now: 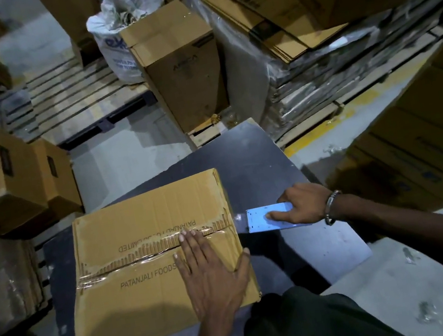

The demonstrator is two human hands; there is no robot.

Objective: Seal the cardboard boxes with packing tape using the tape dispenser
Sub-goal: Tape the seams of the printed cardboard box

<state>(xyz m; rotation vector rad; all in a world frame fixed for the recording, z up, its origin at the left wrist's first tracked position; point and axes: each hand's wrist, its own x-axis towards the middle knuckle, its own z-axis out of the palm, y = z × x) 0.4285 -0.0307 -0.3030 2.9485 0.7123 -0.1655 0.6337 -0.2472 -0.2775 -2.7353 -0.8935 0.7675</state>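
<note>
A brown cardboard box (pixel 141 259) lies closed on a dark table (pixel 257 161), with clear tape along its centre seam. My left hand (pixel 214 269) presses flat on the box's right half, fingers straight, fingertips at the seam. Just past the box's right edge, my right hand (pixel 301 205) grips a light blue tape dispenser (pixel 265 219), index finger stretched along its side. A short strip of clear tape runs from the dispenser to the box edge.
A tall cardboard box (pixel 181 65) and a white sack (pixel 114 38) stand on a wooden pallet beyond the table. Stacked boxes (pixel 3 179) sit at left. Flattened cartons (pixel 275 10) and wrapped stacks fill the right. Grey floor lies between.
</note>
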